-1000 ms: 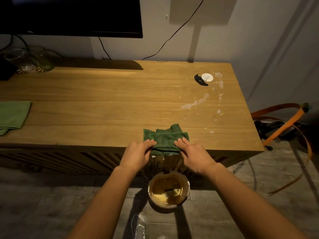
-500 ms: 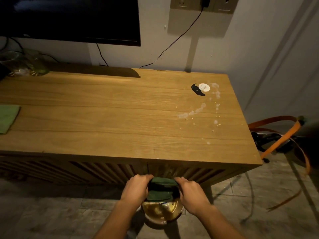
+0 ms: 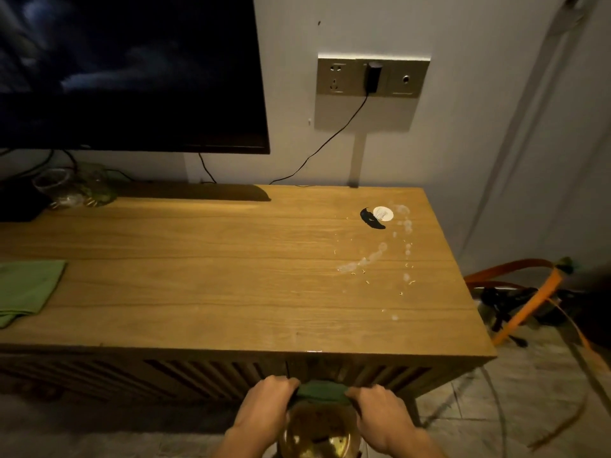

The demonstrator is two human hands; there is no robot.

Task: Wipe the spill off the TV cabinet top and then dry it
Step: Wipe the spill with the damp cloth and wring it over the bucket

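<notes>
TV cabinet top (image 3: 205, 292): wooden, spanning the middle of the frame. Television (image 3: 132, 71): wall-mounted, upper left. Light green cloth (image 3: 26, 289): flat at the top's left edge. Spill (image 3: 373, 259): whitish streaks and droplets right of centre, unwiped, beside a black smear and white disc. Dark green cloth (image 3: 322, 391): bottom centre, below the cabinet front, above a brass-coloured bowl (image 3: 319, 431). Left hand (image 3: 264, 408) and right hand (image 3: 380, 411): fingers clamped on that cloth's ends.
</notes>
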